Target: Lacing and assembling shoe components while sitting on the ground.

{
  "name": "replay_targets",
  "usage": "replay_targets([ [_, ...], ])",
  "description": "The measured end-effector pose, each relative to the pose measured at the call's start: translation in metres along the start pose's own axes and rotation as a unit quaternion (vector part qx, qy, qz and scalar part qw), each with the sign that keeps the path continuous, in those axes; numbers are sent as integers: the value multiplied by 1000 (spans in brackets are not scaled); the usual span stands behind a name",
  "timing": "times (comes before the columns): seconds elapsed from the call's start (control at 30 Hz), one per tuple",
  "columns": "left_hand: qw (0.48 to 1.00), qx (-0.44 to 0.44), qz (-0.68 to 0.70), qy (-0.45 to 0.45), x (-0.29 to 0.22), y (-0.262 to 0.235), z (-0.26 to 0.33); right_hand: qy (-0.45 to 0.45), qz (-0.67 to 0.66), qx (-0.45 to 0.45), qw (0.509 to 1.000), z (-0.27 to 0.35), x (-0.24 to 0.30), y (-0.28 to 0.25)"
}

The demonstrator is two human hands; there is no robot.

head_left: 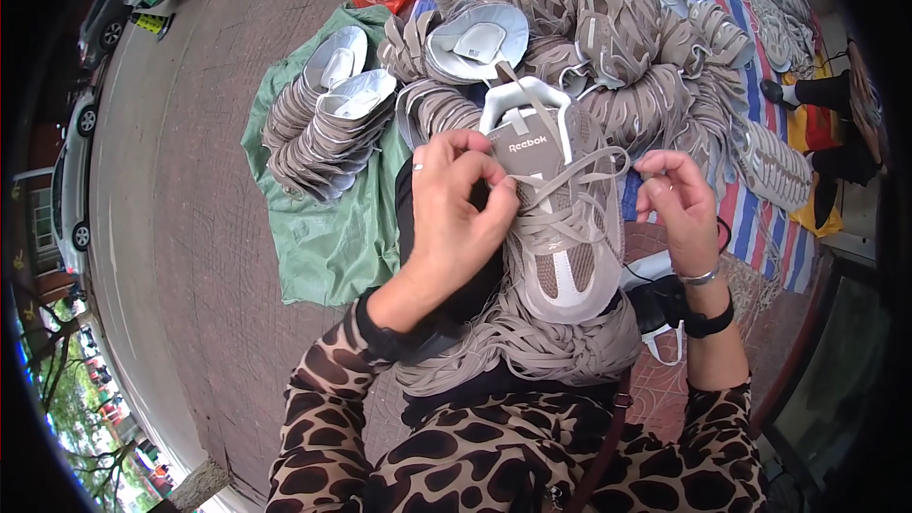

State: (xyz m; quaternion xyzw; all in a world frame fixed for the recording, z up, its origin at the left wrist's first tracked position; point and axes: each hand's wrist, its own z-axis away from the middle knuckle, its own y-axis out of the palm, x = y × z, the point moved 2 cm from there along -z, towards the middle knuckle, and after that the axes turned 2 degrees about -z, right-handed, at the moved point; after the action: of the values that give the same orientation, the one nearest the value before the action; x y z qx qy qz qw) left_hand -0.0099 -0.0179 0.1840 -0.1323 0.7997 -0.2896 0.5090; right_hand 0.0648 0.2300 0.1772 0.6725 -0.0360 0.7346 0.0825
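Where my remote view bends hardest on the left, parked cars [71, 180] line the road, and nearer in, stacked shoe uppers [328, 138] sit on a green sheet [328, 256]. Right of those I have the left hand [456, 218], with the grey-beige shoe [560, 228] just to its right, toe toward the wearer, above a thick bundle of laces [522, 342] at the lap. The left forearm rises from the lower edge in a patterned sleeve [328, 385], wrist bent inward, thumb and forefinger curled into a ring. I read their tips as together on a strand of the lace [594, 166], at the left edge of the tongue [522, 147]. The other left fingers are folded, so I can't see their tips well.

From there the lace crosses the tongue and loops out right, ending just beside the right hand [684, 204]. The shoe lies left of this hand, with a gap between them. I see the right forearm upright, with a metal bracelet [699, 278] and a black band [711, 321], fingers bent toward the loop; whether they pinch any lace I cannot tell. Beyond, more uppers cover much of a striped sheet [765, 247], and the dark rim cuts off the far right.
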Motion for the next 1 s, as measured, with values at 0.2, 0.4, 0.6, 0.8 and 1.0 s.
replay_targets([
  [0.2,968,48,-197,151,-24,2,-12,111,-18,115,987,13,5,23],
  [0.4,987,-109,-118,-2,12,-4,-20,-29,92,170,981,14,-5,41],
  [0.6,985,-34,-147,87,-19,-1,-26,-178,276,145,933,1,-4,36],
  [0.8,983,162,-66,63,-16,-12,-31,116,-150,311,931,-12,-18,10],
  [1.0,980,161,-76,89,-20,-8,-30,143,-85,277,946,-11,0,21],
])
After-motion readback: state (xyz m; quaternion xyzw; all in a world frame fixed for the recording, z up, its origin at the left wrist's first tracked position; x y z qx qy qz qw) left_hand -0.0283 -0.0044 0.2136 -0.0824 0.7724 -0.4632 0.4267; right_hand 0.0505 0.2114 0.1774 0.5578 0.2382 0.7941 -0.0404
